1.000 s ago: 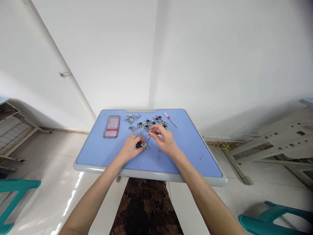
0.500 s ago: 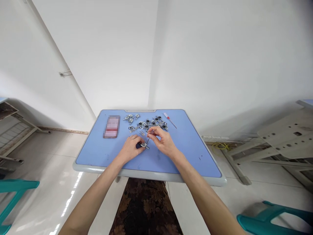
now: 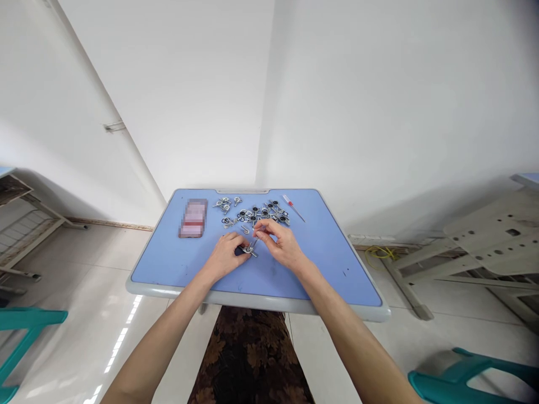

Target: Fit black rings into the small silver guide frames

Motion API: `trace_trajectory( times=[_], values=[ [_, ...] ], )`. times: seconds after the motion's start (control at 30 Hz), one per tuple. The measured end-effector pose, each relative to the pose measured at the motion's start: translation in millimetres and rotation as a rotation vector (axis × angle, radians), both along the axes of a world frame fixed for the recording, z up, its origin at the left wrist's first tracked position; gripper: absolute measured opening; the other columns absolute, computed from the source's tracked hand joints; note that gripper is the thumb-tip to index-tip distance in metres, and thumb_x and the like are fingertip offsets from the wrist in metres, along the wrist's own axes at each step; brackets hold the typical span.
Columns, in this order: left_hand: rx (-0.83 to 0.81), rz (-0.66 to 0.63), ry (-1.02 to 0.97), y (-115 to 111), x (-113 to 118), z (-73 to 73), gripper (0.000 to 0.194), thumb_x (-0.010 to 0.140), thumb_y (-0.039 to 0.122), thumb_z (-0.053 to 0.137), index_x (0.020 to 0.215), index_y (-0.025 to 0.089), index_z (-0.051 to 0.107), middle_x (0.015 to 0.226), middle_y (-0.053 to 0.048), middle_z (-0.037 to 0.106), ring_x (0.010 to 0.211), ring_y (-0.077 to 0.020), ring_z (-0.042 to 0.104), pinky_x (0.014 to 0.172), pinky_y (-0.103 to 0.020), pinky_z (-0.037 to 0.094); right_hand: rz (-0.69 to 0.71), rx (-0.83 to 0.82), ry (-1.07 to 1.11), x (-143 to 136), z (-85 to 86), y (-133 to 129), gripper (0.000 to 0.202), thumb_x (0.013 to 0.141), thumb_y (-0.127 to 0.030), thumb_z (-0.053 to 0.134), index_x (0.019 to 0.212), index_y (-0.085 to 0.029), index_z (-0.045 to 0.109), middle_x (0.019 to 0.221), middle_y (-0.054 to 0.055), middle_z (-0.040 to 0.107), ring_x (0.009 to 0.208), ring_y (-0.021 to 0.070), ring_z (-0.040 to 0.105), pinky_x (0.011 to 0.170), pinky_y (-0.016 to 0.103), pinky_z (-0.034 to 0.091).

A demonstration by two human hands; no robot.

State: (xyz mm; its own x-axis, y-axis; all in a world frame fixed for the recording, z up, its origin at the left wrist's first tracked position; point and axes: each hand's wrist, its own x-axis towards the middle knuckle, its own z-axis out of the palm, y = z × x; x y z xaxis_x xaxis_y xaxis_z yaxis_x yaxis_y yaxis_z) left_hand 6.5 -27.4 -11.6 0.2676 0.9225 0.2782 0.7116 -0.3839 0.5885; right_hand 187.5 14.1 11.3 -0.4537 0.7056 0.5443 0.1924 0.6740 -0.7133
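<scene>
One blue desk takes up the middle of the view, with two hands busy near its centre. The left hand has its fingers closed on one metal fitting; the fingers of the right hand pinch one slim shaft, slanting down to that fitting. I'd judge the step to be working at the fitting with the shaft, which calls for a firm left hold and good alignment; whether the tip is seated I can't tell. Clocking from the fitting: just past twelve spreads one heap, its parts too overlapped to count; at ten, one phone; at eleven, a cluster of perhaps five parts; between one and two, one red-and-white screwdriver; at twelve, one lone part.
</scene>
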Motion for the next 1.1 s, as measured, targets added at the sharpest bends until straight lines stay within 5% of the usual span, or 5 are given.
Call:
trace_trajectory(
  times=[0.33, 0.7, 0.9, 1.1],
  values=[
    [-0.006, -0.006, -0.007, 0, 0, 0.2, 0.008, 0.077, 0.023, 0.065, 0.083, 0.02, 0.061, 0.087, -0.002, 0.061, 0.086, -0.0205, 0.054, 0.079, -0.033, 0.042, 0.154, -0.117, -0.004, 5, 6.0, 4, 0.027, 0.092, -0.023, 0.043, 0.115, -0.023, 0.057, 0.09, 0.004, 0.064, 0.079, 0.0152, 0.059, 0.071, 0.031, 0.052],
    [-0.015, 0.001, 0.0, 0, 0, 1.2, 0.006, 0.077, 0.021, 0.066, 0.08, 0.02, 0.061, 0.088, -0.002, 0.062, 0.087, -0.0208, 0.054, 0.079, -0.034, 0.042, -0.103, 0.093, -0.073, -5, -7.7, 5, 0.021, 0.09, -0.026, 0.051, 0.109, -0.022, 0.059, 0.085, 0.004, 0.063, 0.068, 0.0156, 0.057, 0.066, 0.031, 0.051],
    [-0.018, 0.012, 0.007, 1, 0, 0.6, 0.006, 0.077, 0.022, 0.066, 0.08, 0.019, 0.061, 0.087, -0.002, 0.062, 0.085, -0.0203, 0.054, 0.078, -0.033, 0.042, 0.023, 0.135, -0.076, -3, -3.2, 3, 0.033, 0.095, -0.024, 0.038, 0.126, -0.025, 0.051, 0.098, 0.007, 0.064, 0.085, 0.0173, 0.06, 0.077, 0.035, 0.052],
    [-0.018, 0.014, 0.022, 0, 1, 1.1, 0.006, 0.077, 0.023, 0.066, 0.079, 0.019, 0.06, 0.086, -0.002, 0.062, 0.085, -0.0201, 0.054, 0.077, -0.033, 0.042, -0.162, 0.111, 0.002, -9, -7.7, 5, 0.018, 0.088, -0.031, 0.055, 0.101, -0.022, 0.064, 0.082, 0.004, 0.066, 0.07, 0.017, 0.06, 0.069, 0.033, 0.052]
  ],
)
